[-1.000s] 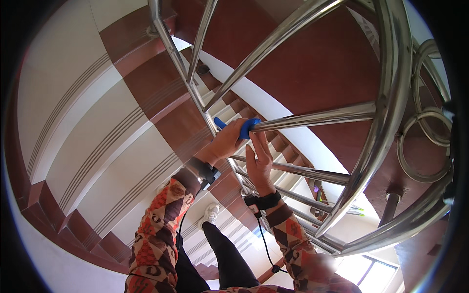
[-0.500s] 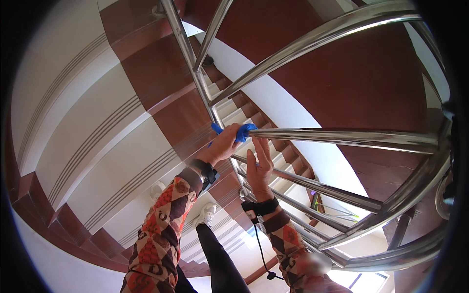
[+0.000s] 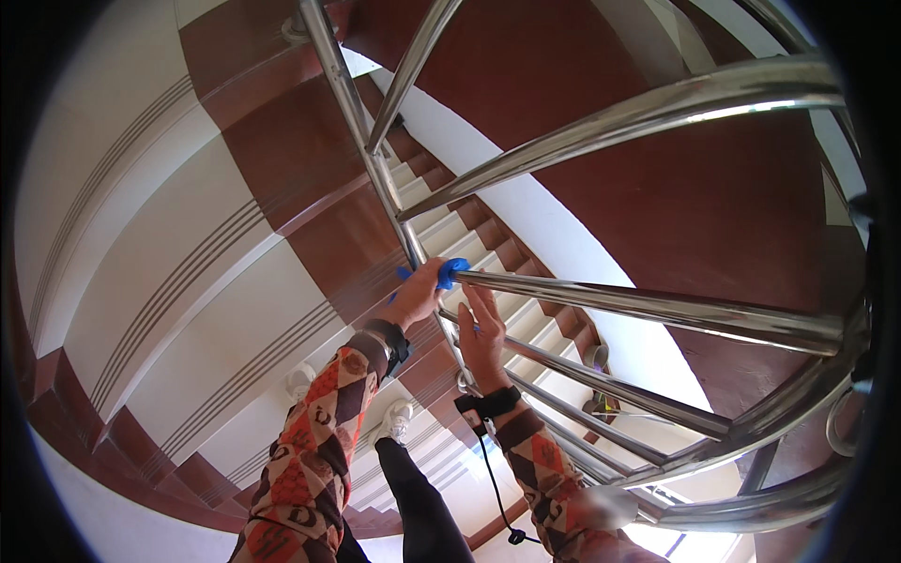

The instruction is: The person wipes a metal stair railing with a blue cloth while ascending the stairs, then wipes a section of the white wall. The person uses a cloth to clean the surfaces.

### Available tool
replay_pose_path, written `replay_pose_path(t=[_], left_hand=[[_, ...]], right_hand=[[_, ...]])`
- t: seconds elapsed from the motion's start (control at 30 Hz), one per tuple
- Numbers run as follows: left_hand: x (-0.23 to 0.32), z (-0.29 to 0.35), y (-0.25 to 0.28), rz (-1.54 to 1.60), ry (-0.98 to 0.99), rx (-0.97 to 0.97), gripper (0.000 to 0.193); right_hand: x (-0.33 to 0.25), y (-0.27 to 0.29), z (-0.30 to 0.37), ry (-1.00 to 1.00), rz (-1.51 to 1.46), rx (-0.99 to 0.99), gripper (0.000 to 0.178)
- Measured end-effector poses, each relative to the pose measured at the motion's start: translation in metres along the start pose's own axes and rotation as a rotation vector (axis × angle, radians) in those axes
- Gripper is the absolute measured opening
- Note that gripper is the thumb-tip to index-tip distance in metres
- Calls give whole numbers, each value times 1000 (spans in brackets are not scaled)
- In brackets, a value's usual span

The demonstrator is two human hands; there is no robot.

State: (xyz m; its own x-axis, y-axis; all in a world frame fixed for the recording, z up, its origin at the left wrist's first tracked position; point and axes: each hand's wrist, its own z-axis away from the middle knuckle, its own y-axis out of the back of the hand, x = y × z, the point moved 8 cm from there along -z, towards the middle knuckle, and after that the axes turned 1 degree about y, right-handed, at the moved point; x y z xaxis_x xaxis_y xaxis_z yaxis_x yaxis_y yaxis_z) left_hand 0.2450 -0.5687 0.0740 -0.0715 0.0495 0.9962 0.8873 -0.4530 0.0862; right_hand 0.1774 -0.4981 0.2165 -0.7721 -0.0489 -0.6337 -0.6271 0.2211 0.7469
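Note:
A blue cloth (image 3: pixel 452 273) is wrapped round the near end of a shiny steel rail bar (image 3: pixel 648 308), close to where it meets a slanting post (image 3: pixel 383 178). My left hand (image 3: pixel 419 293) is closed on the cloth, and a blue corner sticks out on its left side. Just below the bar, my right hand (image 3: pixel 482 340) has its fingers stretched up toward the cloth with the thumb apart. A small spot of blue shows by its thumb. Whether its fingertips touch the cloth or bar is hidden.
More steel bars (image 3: pixel 615 383) run below and to the right, joining a thick curved rail (image 3: pixel 732 452). Pale steps (image 3: pixel 239 291) with red-brown ends lie to the left, where my white shoe (image 3: pixel 395 421) stands. A lower stair flight (image 3: pixel 452 235) shows through the railing.
The view has shifted a little, so the bar slopes more and both hands appear slightly lower and further left. My left hand still holds the cloth at the bar's end.

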Motion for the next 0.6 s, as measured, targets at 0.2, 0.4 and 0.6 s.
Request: replay_pose_path(t=[0.2,0.4,0.6], left_hand=[[78,-4,22,35,-99,-53,36],[228,11,82,2,-150,-256,52],[339,-2,209,51,-132,-54,55]], right_hand=[[-33,16,-12,-169,102,-15,42],[-107,75,-25,-464,47,49,59],[-233,129,-77,-203,143,33,56]])
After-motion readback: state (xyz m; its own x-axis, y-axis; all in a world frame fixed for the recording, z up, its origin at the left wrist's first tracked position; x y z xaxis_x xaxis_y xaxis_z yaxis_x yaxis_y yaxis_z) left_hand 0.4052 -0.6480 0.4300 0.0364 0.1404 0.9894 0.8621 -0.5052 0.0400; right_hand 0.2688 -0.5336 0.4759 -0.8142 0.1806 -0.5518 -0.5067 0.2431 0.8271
